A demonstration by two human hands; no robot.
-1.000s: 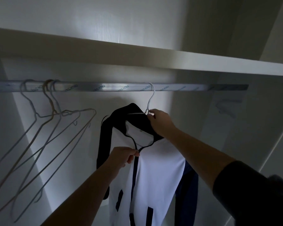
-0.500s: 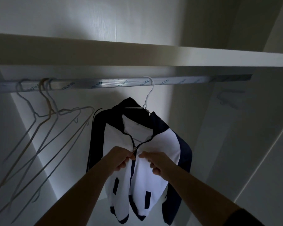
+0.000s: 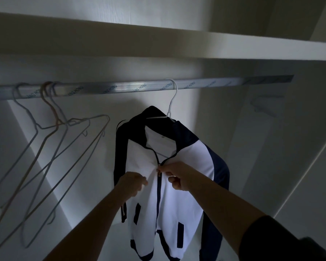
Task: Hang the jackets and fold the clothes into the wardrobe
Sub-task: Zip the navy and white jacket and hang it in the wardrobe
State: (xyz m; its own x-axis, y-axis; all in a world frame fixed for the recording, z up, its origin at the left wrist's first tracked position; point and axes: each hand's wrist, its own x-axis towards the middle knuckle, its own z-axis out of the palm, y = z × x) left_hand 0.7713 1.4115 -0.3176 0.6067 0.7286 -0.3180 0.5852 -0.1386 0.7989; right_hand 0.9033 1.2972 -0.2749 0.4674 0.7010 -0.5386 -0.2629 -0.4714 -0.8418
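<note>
Hanging on the rail (image 3: 120, 87) at centre frame, the jacket (image 3: 169, 213) has its zipper (image 3: 159, 173) pinched by the right hand (image 3: 180, 176); the left hand (image 3: 132, 183) grips its front.

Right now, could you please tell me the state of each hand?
Left hand: closed, gripping the white front of the jacket.
Right hand: closed, pinching the zipper pull.

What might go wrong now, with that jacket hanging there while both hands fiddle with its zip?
1. The right hand pinches the zipper pull while the left hand grips the jacket by its front. A hard tug may drag it off the thin wire hanger, or lift that off the rail.
2. The zip might snag the white fabric held close beside it.
</note>
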